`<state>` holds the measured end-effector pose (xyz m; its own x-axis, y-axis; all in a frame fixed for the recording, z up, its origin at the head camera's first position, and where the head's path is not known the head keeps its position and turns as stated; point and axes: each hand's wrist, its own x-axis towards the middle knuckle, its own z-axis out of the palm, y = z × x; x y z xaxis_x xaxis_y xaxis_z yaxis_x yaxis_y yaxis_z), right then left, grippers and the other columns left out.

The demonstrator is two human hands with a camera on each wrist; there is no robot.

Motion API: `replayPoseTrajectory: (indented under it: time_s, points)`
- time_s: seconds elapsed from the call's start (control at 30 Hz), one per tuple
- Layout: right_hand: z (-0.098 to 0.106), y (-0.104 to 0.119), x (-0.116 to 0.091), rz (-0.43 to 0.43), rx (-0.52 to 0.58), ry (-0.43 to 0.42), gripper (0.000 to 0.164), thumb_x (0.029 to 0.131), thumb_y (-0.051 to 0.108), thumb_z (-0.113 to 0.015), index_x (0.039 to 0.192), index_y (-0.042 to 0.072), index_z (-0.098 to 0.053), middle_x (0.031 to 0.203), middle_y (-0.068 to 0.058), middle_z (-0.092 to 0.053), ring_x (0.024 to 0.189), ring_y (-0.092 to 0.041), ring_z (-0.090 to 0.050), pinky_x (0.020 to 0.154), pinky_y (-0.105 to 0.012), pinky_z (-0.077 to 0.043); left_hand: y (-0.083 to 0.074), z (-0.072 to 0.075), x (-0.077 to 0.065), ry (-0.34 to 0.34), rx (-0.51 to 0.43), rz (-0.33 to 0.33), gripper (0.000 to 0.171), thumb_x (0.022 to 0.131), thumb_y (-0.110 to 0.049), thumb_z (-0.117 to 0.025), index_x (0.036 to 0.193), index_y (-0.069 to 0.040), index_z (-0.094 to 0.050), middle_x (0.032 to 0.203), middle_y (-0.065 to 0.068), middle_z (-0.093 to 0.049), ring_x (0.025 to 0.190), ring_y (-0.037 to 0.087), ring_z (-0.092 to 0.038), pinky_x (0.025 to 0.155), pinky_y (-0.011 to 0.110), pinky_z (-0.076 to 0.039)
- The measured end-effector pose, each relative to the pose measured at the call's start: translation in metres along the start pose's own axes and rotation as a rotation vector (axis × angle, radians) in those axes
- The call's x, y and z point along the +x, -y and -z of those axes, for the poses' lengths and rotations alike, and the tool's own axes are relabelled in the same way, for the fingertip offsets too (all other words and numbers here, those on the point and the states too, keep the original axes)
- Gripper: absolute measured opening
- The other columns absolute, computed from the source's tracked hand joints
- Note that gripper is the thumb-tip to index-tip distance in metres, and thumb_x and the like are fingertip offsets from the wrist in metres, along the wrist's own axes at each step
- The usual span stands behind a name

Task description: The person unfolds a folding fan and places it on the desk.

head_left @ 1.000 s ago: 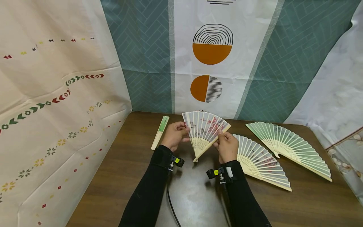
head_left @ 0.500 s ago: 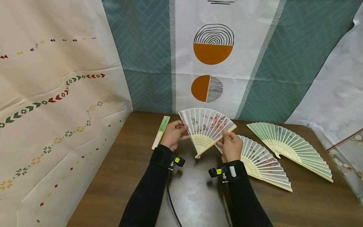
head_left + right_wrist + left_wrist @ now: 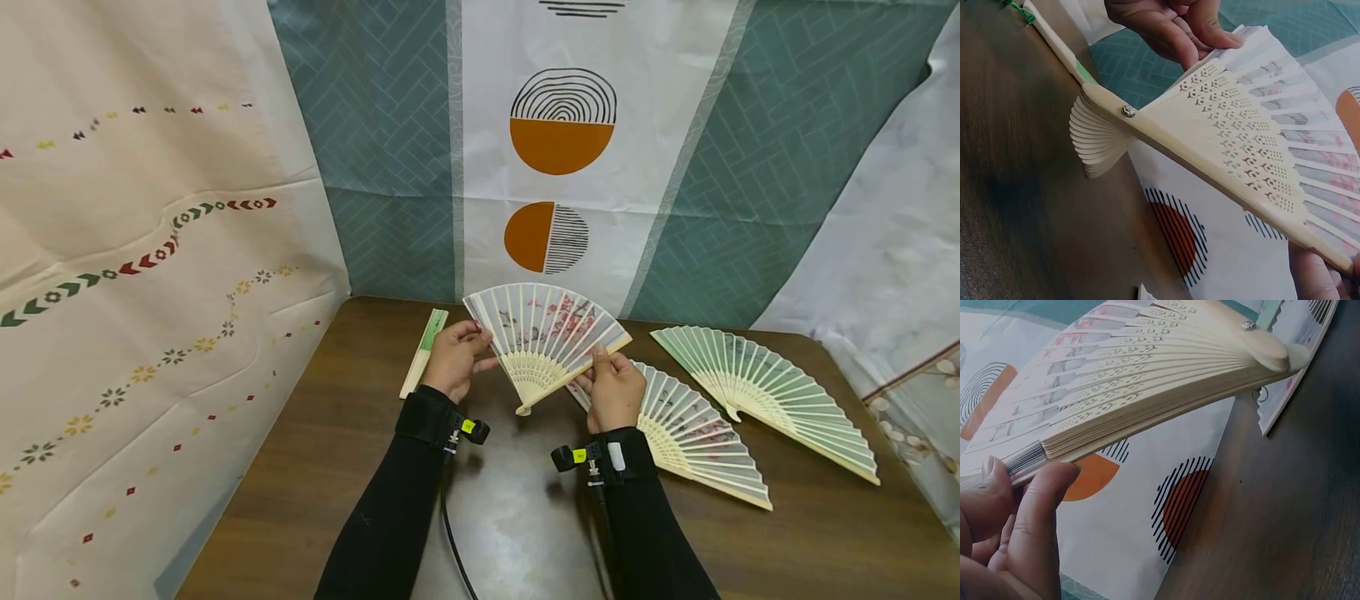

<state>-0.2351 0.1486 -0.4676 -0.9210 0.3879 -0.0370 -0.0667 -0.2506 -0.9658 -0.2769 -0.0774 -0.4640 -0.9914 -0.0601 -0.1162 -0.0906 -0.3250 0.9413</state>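
Floral fan (image 3: 547, 337) is spread partway, up over the table (image 3: 300, 492), btwn your L hand (image 3: 456, 360) and R hand (image 3: 615, 390), pivot end pointing down toward you. It's got pale cutout ribs + a greyish leaf w/ pink-red blossoms. Going L to R: cream cloth (image 3: 150, 250) w/ small red, green + yellow motifs hangs on the far L, then teal/white backdrop (image 3: 390, 125) w/ orange half-circles behind the table. Folded fan (image 3: 424, 354), green + pale, lies on the table just beside your L hand. Your L thumb + fingers pinch the fan's L edge, where the L wrist view shows a bunch of ribs stacked tight. Hands are apart, fan spanning the gap, and your R one pinches the outer rib on the other edge. R wrist view gets the metal rivet (image 3: 1128, 110) at the pivot too. Past that, grey fan (image 3: 697, 433) lies spread on the table, partly hidden behind your R hand, then green fan (image 3: 765, 392), also spread, a bit farther back. White cloth (image 3: 915, 208) hangs far R.
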Motion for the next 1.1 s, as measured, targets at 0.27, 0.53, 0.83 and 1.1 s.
replayPoseTrajectory:
  time_s: [0.27,0.53,0.83,1.1]
  points:
    - [0.0006,-0.0014,0.0018,-0.011,0.015,-0.028,0.038,0.121,0.020,-0.057,0.129,-0.015,-0.067,0.087,0.009,-0.081,0.080,0.000,-0.083,0.080,-0.020,-0.071,-0.0013,0.0028,-0.0007,-0.044,-0.044,0.000,0.004,0.112,0.005,-0.066,0.109,0.003,-0.068,0.092,-0.001,-0.065,0.086,0.012,-0.068,0.068,0.026,-0.071]
    - [0.0045,0.0023,0.0015,-0.026,0.037,-0.029,0.035,0.121,0.023,-0.057,0.120,-0.012,-0.066,0.083,0.007,-0.077,0.077,0.000,-0.082,0.073,-0.018,-0.070,-0.0041,0.0056,-0.0013,-0.082,-0.121,-0.030,0.012,0.112,0.006,-0.065,0.103,-0.003,-0.068,0.087,-0.002,-0.060,0.085,0.013,-0.066,0.072,0.028,-0.072]
    - [0.0046,0.0031,0.0026,-0.044,0.061,-0.044,0.035,0.122,0.020,-0.053,0.128,-0.013,-0.065,0.084,0.007,-0.077,0.076,-0.002,-0.083,0.073,-0.020,-0.071,-0.0016,0.0072,0.0017,-0.117,-0.180,-0.035,0.009,0.114,0.003,-0.062,0.109,0.000,-0.068,0.096,0.002,-0.064,0.084,0.013,-0.068,0.072,0.025,-0.071]
    - [0.0052,0.0012,0.0032,-0.052,0.088,-0.042,0.038,0.122,0.020,-0.053,0.137,-0.014,-0.062,0.088,0.006,-0.077,0.079,-0.002,-0.083,0.077,-0.021,-0.071,-0.0005,0.0067,0.0031,-0.138,-0.217,-0.042,0.008,0.115,0.002,-0.062,0.118,0.004,-0.069,0.095,0.002,-0.066,0.082,0.012,-0.070,0.071,0.024,-0.070]
